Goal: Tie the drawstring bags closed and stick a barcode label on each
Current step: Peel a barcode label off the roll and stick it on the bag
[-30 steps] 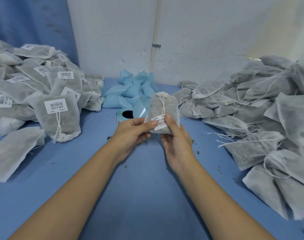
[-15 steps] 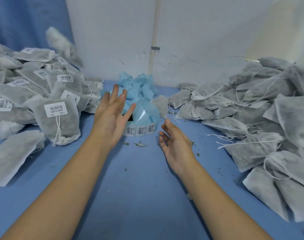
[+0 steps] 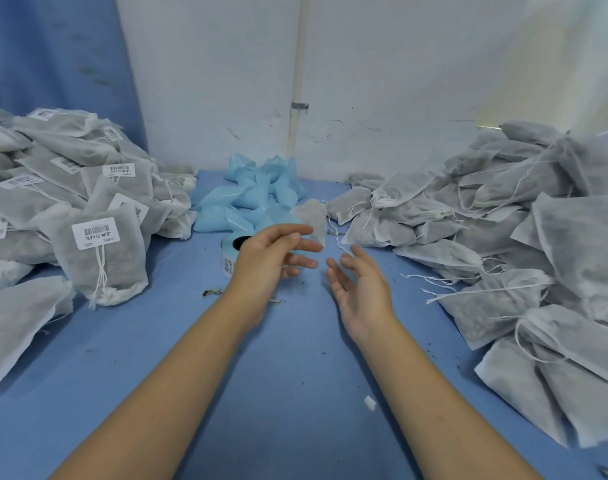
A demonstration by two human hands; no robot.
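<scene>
Both hands are empty above the blue tabletop [image 3: 295, 393], fingers spread and relaxed. The left hand [image 3: 271, 261] has its palm turned inward and the right hand [image 3: 363, 292] has its palm up; they are near each other but apart. Just beyond the left fingertips lies one loose bag [image 3: 311, 218], blurred, with a string trailing from its right side; I cannot tell which way its mouth points. One roll of labels [image 3: 230, 252] sits behind the left hand, partly hidden by it, with a heap of pale blue backing paper [image 3: 250, 199] farther back. The bags form two heaps, too overlapped to count: a labelled heap [image 3: 70, 161] well left of the left hand and a plain heap [image 3: 503, 209] right of the right hand. The nearest labelled bag [image 3: 101, 268] has its long axis running away from the person, tied mouth nearest, barcode label [image 3: 94, 233] at the far end.
</scene>
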